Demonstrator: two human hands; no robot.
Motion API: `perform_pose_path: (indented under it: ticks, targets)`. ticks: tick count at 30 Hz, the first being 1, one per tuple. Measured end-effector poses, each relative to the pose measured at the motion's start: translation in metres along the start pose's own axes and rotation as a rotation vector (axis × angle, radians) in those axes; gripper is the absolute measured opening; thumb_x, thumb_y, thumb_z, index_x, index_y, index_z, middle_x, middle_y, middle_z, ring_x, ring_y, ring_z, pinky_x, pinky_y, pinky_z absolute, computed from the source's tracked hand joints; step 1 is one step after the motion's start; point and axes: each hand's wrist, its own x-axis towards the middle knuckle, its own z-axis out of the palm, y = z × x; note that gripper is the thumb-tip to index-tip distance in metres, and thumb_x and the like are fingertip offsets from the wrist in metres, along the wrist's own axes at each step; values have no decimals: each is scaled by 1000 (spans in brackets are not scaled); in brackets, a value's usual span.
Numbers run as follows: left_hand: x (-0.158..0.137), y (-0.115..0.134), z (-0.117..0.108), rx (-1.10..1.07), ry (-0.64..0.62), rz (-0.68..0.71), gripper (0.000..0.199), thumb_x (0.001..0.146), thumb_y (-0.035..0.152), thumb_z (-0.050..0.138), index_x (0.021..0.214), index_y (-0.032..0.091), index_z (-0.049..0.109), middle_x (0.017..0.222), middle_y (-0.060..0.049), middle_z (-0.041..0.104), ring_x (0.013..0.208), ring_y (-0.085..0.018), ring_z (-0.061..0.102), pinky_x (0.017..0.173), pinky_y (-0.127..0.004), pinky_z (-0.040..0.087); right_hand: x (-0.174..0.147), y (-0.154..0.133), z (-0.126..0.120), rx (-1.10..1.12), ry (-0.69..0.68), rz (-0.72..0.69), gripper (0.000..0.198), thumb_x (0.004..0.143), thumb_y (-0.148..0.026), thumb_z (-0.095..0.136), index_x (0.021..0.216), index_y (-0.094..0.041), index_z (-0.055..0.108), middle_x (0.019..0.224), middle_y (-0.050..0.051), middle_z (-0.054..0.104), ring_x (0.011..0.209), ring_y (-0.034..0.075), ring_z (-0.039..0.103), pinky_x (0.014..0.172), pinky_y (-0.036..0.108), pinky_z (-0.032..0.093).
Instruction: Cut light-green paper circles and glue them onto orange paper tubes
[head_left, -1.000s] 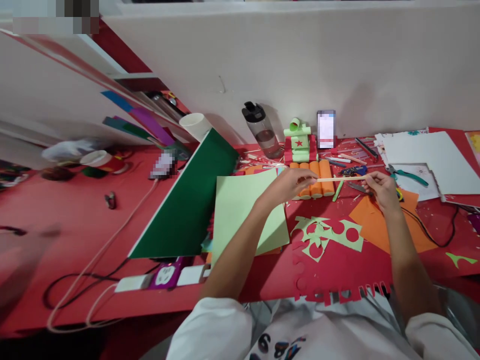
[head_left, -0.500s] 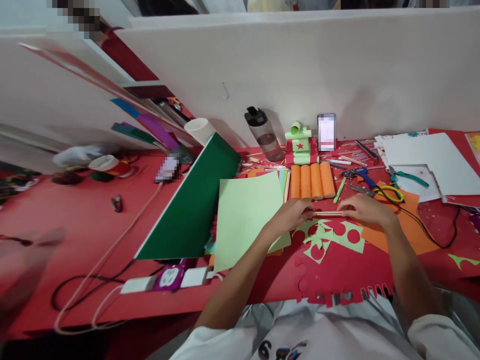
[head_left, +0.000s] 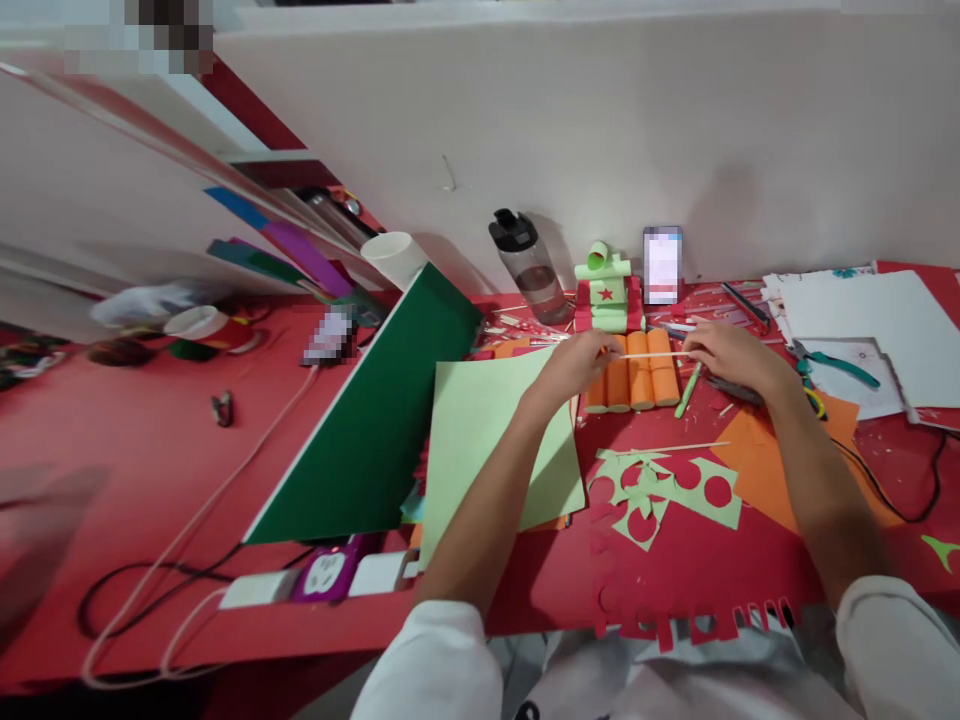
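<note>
Between my two hands a thin pale wooden stick [head_left: 654, 355] is stretched level, over the row of orange paper rolls [head_left: 640, 382]. My left hand [head_left: 581, 362] pinches its left end, and my right hand [head_left: 729, 358] pinches the right end. A second thin stick [head_left: 675, 447] lies on the red table, above the light green paper scraps [head_left: 705, 488] with round holes cut in them. Just behind the rolls stands a light green and red paper model [head_left: 607, 292] with a red star. A green pen [head_left: 688, 390] lies beside the rolls.
A green board [head_left: 360, 430] leans at the left, next to light green sheets [head_left: 487, 430]. A water bottle [head_left: 529, 265] and a phone [head_left: 663, 265] stand along the white partition. Pliers [head_left: 840, 365], an orange sheet [head_left: 772, 460] and white sheets [head_left: 862, 310] lie at the right.
Both hands have moved away from me, from above the green scraps to over the orange rolls. They held what looked like two sticks; now one is between them and another lies on the table.
</note>
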Motion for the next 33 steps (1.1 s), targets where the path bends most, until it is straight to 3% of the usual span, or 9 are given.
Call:
perform_pose_path:
  ticks: [4, 10, 20, 33]
  targets:
    - [25, -19, 8, -13, 12, -18, 27, 94, 16, 54, 102, 21, 79, 112, -9, 81, 100, -26, 72, 85, -34, 53, 24, 19, 9, -44, -1, 14, 22, 100, -13, 55, 101, -18, 75, 110, 11, 77, 102, 25, 67, 84, 33, 43]
    - [21, -34, 7, -17, 4, -19, 24, 95, 15, 54, 102, 21, 77, 109, -9, 80, 93, -26, 72, 79, -34, 51, 35, 28, 20, -44, -32, -2, 22, 101, -15, 54, 100, -20, 76, 107, 10, 76, 101, 25, 67, 83, 32, 41]
    - [24, -40, 21, -20, -11, 73, 23, 97, 21, 55, 105, 21, 77, 113, -10, 78, 101, -26, 71, 90, -38, 55, 38, 27, 24, -44, -57, -2, 20, 101, -17, 58, 100, -21, 78, 106, 10, 76, 101, 26, 67, 83, 33, 43]
    - [23, -42, 16, -12, -20, 54, 21, 96, 20, 57, 102, 20, 77, 108, -10, 78, 97, -26, 71, 86, -36, 54, 40, 26, 24, -37, -56, -18, 25, 100, -18, 57, 105, -21, 81, 110, 11, 78, 102, 27, 69, 85, 35, 46]
